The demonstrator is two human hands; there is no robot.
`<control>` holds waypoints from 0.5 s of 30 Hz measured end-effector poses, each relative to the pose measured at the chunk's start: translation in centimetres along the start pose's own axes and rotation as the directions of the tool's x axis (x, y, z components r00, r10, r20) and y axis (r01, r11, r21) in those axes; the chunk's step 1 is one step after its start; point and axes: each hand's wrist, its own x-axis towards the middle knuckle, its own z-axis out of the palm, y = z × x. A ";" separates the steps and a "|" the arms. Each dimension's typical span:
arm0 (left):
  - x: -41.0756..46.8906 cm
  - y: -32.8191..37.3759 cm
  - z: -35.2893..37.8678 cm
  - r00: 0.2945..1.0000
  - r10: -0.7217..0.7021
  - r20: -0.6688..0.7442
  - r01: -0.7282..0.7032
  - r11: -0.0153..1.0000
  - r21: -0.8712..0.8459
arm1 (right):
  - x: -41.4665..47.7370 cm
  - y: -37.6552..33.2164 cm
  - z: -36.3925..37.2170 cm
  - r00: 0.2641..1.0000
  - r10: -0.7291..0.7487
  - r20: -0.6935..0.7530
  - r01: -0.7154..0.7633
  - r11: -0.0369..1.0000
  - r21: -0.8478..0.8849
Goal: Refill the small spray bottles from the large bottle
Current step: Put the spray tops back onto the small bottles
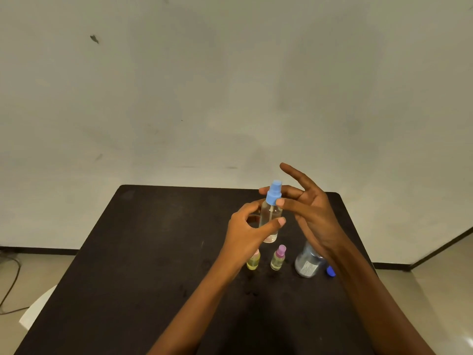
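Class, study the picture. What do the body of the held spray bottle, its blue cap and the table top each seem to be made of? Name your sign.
Spray bottle body: clear and glossy, the dark table shows through it; plastic or glass, the look leaves it open. Blue cap: opaque, matt, moulded steps; probably plastic. Table top: dark, dull, faintly speckled; possibly laminate, uncertain.

Dark matte surface (153, 252), rounded far corners, set near pale wall (230, 85). Dark smudge (94, 38) high on wall, L side. Black baseboard (38, 251) along wall foot. Beige floor (435, 290) to R. Thin cable (12, 280) loops on floor, far L. White obj (35, 308) by surface's L edge, partly hidden; can't ID.
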 end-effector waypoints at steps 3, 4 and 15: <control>0.0 0.0 -0.1 1.000 -0.003 -0.003 0.003 1.000 0.000 | 0.1 0.0 0.1 0.999 -0.025 -0.024 0.024 0.999 -0.030; 0.0 0.0 -0.1 1.000 -0.005 -0.002 0.005 1.000 -0.002 | 0.1 0.0 0.1 1.000 -0.026 -0.011 0.025 0.999 -0.040; 0.1 0.1 -0.2 1.000 0.009 0.003 -0.009 1.000 -0.006 | 0.3 -0.4 -0.1 1.000 -0.023 -0.021 0.021 0.998 -0.061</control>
